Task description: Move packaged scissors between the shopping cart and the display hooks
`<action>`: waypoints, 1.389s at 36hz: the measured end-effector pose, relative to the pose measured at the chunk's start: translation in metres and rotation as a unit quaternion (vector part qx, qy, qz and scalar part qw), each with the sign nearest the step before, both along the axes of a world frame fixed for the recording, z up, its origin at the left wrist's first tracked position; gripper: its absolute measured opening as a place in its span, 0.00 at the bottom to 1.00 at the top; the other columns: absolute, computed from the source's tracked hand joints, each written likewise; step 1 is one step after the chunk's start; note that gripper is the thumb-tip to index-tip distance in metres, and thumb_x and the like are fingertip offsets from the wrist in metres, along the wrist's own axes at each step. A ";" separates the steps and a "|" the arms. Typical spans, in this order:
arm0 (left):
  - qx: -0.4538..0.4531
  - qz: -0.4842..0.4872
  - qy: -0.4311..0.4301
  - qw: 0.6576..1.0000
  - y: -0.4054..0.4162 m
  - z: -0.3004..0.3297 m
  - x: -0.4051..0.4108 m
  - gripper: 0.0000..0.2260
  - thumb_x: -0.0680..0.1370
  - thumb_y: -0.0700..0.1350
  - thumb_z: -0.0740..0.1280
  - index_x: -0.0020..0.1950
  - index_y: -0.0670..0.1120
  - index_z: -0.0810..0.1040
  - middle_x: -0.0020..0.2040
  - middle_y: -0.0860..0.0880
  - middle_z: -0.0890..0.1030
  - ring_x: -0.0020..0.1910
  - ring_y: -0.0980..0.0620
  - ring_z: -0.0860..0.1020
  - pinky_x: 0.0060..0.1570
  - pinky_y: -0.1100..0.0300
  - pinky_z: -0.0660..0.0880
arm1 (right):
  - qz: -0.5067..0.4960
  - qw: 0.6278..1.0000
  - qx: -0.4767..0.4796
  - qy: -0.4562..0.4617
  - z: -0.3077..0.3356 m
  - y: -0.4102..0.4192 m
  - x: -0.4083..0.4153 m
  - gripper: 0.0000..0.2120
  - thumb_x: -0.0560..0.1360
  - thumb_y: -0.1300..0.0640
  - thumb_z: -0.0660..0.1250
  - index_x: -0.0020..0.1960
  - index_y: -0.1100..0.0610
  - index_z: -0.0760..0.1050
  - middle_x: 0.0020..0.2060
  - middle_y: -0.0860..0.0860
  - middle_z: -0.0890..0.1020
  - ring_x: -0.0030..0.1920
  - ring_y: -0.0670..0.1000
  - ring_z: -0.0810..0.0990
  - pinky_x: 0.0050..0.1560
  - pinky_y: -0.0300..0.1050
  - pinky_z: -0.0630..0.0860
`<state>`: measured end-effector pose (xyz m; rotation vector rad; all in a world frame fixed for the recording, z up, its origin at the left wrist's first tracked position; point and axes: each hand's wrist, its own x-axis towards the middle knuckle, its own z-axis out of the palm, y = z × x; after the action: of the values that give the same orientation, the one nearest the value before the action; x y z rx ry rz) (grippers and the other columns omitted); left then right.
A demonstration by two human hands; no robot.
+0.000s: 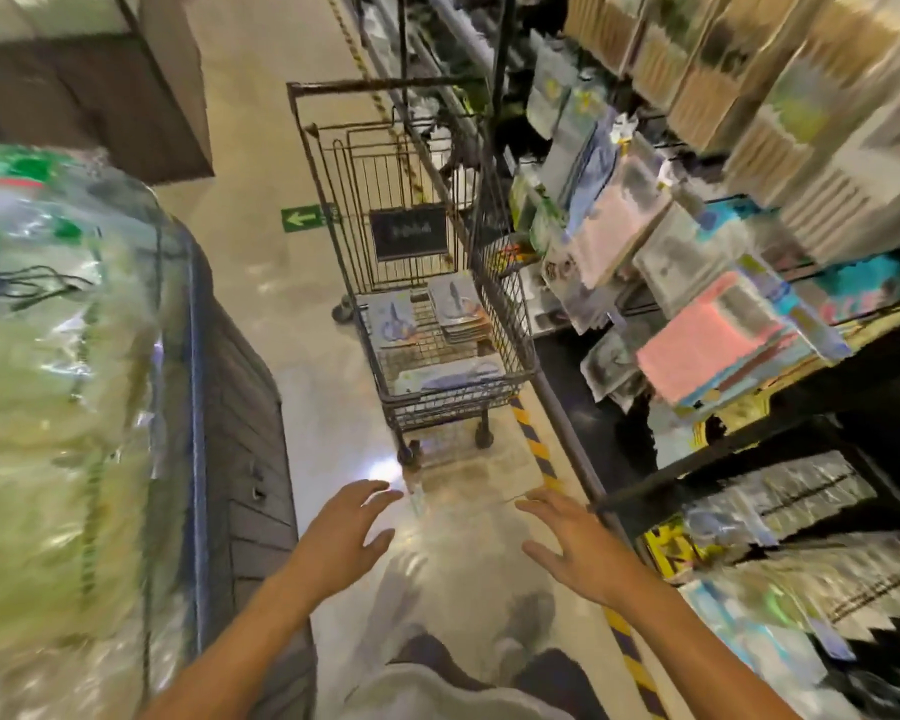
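Camera: on the person's head, the only view.
Looks: forward and down the aisle floor.
Near: both hands, low in the picture.
Farther: cart (427, 283) ahead; shelves (749, 210) to the right.

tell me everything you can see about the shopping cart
The shopping cart is a dark wire-mesh trolley with a tall frame and small castor wheels, standing upright on the pale floor beside the display shelving on the person's right, next to a yellow and black floor stripe. A dark sign hangs inside its far end. Flat packaged scissors lie in stacks on its basket floor. Neither hand touches it.
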<state>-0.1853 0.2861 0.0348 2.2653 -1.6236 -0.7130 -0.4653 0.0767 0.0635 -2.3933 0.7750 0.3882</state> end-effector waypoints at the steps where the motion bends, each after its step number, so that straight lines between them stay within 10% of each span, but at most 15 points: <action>1: 0.008 0.006 -0.001 1.000 -0.004 0.001 0.002 0.24 0.79 0.59 0.58 0.72 0.52 0.74 0.70 0.47 0.76 0.69 0.44 0.74 0.66 0.51 0.72 | 0.005 1.000 0.001 0.002 -0.002 -0.007 0.003 0.26 0.81 0.42 0.62 0.78 0.45 0.63 0.76 0.45 0.63 0.76 0.48 0.63 0.74 0.40 0.60; 21: 0.075 0.077 -0.018 0.994 -0.193 0.040 0.008 0.25 0.82 0.55 0.62 0.78 0.54 0.65 0.77 0.51 0.67 0.75 0.50 0.65 0.70 0.65 0.56 | 0.121 0.992 0.021 -0.042 -0.014 -0.233 0.087 0.28 0.81 0.45 0.64 0.78 0.51 0.64 0.77 0.50 0.64 0.77 0.51 0.62 0.73 0.38 0.57; 50: 0.125 0.186 0.110 0.969 -0.298 -0.043 0.114 0.24 0.81 0.52 0.65 0.77 0.54 0.66 0.76 0.50 0.68 0.75 0.48 0.65 0.74 0.54 0.65 | 0.149 0.984 0.072 0.066 -0.041 -0.350 0.239 0.24 0.80 0.46 0.66 0.74 0.50 0.69 0.71 0.48 0.74 0.71 0.51 0.71 0.72 0.46 0.67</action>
<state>-0.0708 -0.0122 -0.0077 2.4576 -1.0183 -1.0671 -0.2266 -0.2733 0.0227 -2.3662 0.4253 0.7048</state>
